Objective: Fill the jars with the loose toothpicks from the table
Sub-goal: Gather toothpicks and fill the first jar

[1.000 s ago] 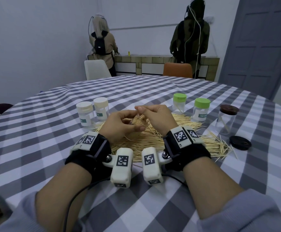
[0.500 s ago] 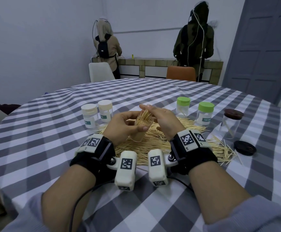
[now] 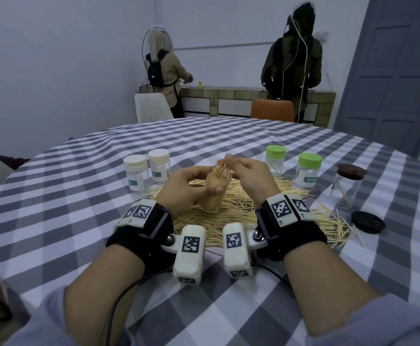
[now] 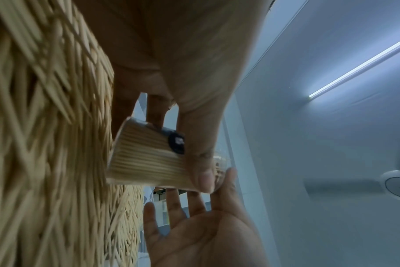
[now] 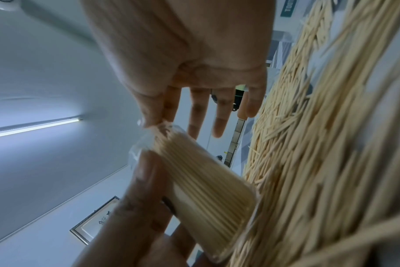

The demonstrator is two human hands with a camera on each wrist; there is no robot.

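A clear jar [image 3: 212,196] packed with toothpicks is gripped by my left hand [image 3: 204,186], thumb across its front, and held tilted just above the toothpick pile [image 3: 241,211]. My right hand [image 3: 228,159] is at the jar's mouth. Its thumb and forefinger pinch the tips of the toothpicks sticking out, while the other fingers are straight. The left wrist view shows the full jar [image 4: 146,157] beside the pile [image 4: 46,126]. In the right wrist view the jar [image 5: 206,180] lies under the thumb and forefinger, with the pile [image 5: 320,144] to the right.
Two white-lidded jars [image 3: 135,176] stand left of the pile, two green-lidded jars [image 3: 308,171] right of it. Further right stands a clear jar [image 3: 346,188] with a brown lid on top, and a loose dark lid [image 3: 367,222]. Two people stand at the far counter.
My left hand has raised the jar a little off the pile and turned it more upright. My right hand's fingers have come up to the toothpick tips at its mouth.
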